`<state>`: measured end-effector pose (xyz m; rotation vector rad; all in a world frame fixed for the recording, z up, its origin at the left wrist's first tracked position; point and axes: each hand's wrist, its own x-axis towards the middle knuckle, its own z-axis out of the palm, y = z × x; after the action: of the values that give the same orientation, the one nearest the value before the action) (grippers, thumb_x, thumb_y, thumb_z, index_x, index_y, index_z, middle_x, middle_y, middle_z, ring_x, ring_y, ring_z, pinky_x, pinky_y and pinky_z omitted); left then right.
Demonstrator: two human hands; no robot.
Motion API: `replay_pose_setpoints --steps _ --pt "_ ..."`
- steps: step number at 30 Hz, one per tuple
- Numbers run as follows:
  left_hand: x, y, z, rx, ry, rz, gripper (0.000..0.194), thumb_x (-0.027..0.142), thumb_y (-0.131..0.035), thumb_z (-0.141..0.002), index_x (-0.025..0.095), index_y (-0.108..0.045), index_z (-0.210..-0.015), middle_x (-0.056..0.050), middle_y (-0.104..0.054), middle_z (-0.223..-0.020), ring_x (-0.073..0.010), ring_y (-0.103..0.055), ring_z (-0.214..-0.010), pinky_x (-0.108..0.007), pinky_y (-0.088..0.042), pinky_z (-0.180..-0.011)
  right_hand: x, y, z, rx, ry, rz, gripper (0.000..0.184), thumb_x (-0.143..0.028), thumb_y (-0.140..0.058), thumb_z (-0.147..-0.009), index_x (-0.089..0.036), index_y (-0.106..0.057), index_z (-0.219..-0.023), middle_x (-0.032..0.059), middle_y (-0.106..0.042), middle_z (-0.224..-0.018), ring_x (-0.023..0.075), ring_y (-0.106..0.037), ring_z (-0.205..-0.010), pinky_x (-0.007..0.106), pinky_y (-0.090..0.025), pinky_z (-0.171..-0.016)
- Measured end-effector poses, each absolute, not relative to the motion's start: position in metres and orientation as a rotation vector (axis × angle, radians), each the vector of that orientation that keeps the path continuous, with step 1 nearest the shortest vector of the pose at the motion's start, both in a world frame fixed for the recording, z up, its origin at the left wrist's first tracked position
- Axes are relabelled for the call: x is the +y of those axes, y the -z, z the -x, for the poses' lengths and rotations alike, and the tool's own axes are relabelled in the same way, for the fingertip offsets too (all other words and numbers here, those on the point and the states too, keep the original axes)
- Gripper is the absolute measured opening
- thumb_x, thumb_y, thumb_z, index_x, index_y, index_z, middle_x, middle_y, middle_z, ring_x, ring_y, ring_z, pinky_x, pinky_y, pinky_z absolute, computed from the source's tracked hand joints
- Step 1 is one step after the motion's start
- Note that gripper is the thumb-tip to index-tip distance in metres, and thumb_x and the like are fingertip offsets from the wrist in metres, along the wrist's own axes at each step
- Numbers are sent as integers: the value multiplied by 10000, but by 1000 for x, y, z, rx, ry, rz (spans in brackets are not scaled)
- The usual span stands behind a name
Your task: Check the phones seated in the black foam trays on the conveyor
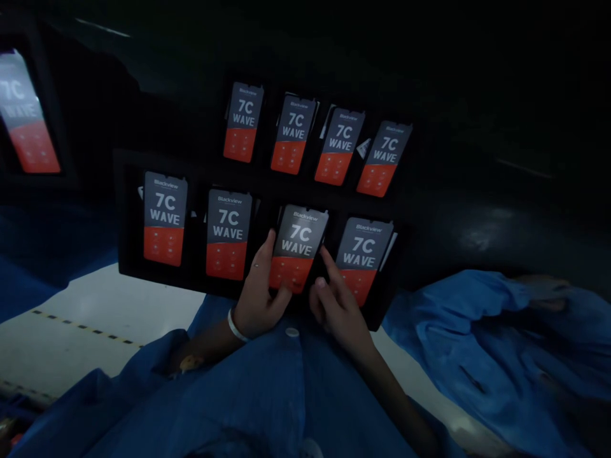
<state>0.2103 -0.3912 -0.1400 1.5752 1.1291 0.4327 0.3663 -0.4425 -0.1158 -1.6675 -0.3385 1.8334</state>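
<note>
A black tray [126, 210] holds two rows of phones with grey and orange "7C WAVE" screen stickers. My left hand [260, 296] grips the third phone of the near row [298, 245] at its lower left edge, thumb under the bottom and fingers along the side. That phone sits tilted, lifted a little from its slot. My right hand [337, 305] touches the same phone's right edge with an outstretched index finger, the other fingers curled. A white band circles my left wrist.
Another phone of the same kind [26, 114] lies at the far left on a dark surface. Blue cloth [482, 343] lies bunched at the right and covers my lap. A pale floor with a dashed line [71, 324] shows at lower left.
</note>
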Motion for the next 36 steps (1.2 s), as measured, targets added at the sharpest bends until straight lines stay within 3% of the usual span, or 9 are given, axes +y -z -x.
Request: replay_pose_setpoints --steps 10,17,31,36 --pt "-388 140 -211 1135 -450 -1646 736 143 -470 -827 197 -126 -1476 -114 -223 -1522 -285 -242 -1389 -489 -279 -1124 -442 121 -371 -301 -1829 1660 660 -422 -469 -913 -234 -173 -1472 -118 -370 -449 66 -315 -378 170 -276 -380" --pt "-387 139 -211 1137 -451 -1655 671 142 -482 -817 178 -230 -1438 -146 -274 -1496 -294 -288 -1369 -510 -319 -1094 -442 121 -370 -304 -1835 1651 678 -410 -479 -913 -238 -145 -1478 -118 -385 -455 63 -325 -386 169 -285 -386" --pt "-389 141 -209 1120 -437 -1666 677 122 -485 -808 169 -228 -1432 -154 -240 -1506 -294 -242 -1388 -517 -296 -1105 -443 119 -371 -389 -1864 1659 665 -439 -423 -928 -241 -115 -1484 -110 -369 -462 77 -345 -392 177 -309 -387" --pt "-391 143 -209 1098 -452 -1629 725 94 -474 -798 198 -181 -1453 -123 -191 -1529 -288 -197 -1403 -522 -258 -1126 -450 120 -372 -822 -1542 1974 700 -420 -456 -914 -229 -102 -1488 -73 -491 -525 104 -467 -438 212 -398 -430"
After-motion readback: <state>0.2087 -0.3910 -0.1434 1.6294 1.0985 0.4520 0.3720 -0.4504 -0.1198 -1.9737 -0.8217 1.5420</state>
